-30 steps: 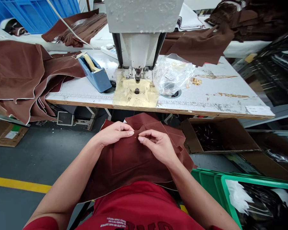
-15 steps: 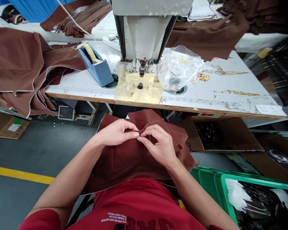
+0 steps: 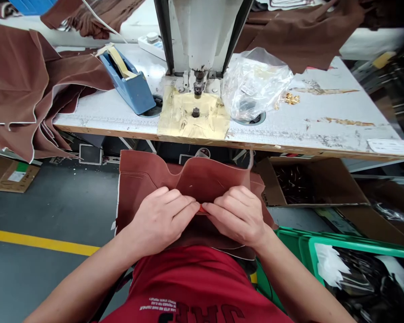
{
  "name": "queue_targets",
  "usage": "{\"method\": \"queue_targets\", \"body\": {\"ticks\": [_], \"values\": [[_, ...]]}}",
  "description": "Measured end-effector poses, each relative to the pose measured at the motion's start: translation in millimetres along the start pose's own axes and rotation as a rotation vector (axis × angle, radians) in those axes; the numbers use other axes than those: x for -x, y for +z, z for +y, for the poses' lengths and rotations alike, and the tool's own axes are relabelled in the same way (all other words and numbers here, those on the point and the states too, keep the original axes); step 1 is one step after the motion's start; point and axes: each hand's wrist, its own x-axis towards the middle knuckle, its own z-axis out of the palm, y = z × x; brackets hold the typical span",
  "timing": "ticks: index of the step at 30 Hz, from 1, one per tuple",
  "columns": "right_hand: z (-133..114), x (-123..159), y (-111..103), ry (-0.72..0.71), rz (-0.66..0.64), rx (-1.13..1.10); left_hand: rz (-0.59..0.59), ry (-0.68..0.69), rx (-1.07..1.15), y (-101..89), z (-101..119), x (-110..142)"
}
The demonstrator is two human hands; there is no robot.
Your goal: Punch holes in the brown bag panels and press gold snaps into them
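A brown fabric piece (image 3: 208,175) hangs over my lap, its far part raised in front of the table edge. My left hand (image 3: 164,217) is closed on the cloth, thumb and fingertips pinching a fold. Close beside it, my right hand (image 3: 239,215) is closed on the same fold, the two sets of fingertips almost meeting. Between them shows a small orange-red spot that I cannot make out. Beyond the cloth stands a press machine (image 3: 198,85), its upper die over a small dark post (image 3: 195,112) on a taped yellow base (image 3: 175,125).
On the worktable (image 3: 340,107) are a blue tape dispenser (image 3: 131,87), a clear plastic bag (image 3: 256,85) and small gold metal pieces (image 3: 292,98). Brown fabric pieces (image 3: 13,76) hang off the left side. A cardboard box (image 3: 326,184) and a green crate (image 3: 313,246) stand at right.
My hands have come nearer to me and turned knuckles up, folding the cloth, whose far part now stands raised. The camera view has tilted downward.
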Motion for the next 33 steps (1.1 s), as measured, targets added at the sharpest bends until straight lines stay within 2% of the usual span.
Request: {"method": "queue_targets", "body": {"ticks": [3,10,12,15,17,19,22,25,28,33], "values": [[-5,4,-1,-0.048,0.004,0.009,0.086,0.060,-0.020,5.6,1,9],[-7,6,-1,-0.021,0.010,0.023,0.108,0.094,0.009,9.1,-3,13],[-9,8,0,-0.001,-0.013,0.030,0.092,0.096,0.018,9.9,-2,14],[-11,6,-1,0.020,-0.093,0.037,0.008,0.076,0.047,11.3,-3,13],[-7,-4,-5,0.092,-0.184,0.001,-0.073,-0.010,0.140,9.8,-8,6],[5,-26,-14,0.240,-0.282,-0.110,-0.137,-0.187,0.338,3.4,-18,-10],[30,-70,-35,0.443,-0.374,-0.408,-0.195,-0.469,0.780,-16.9,-37,-42],[43,-102,-53,0.555,-0.445,-0.729,-0.240,-0.621,1.125,-38.3,-48,-62],[37,-102,-53,0.675,-0.512,-0.919,-0.272,-0.688,1.258,-42.1,-44,-55],[11,-67,-34,0.750,-0.490,-1.077,-0.247,-0.722,1.330,-22.1,-24,-16]]}}
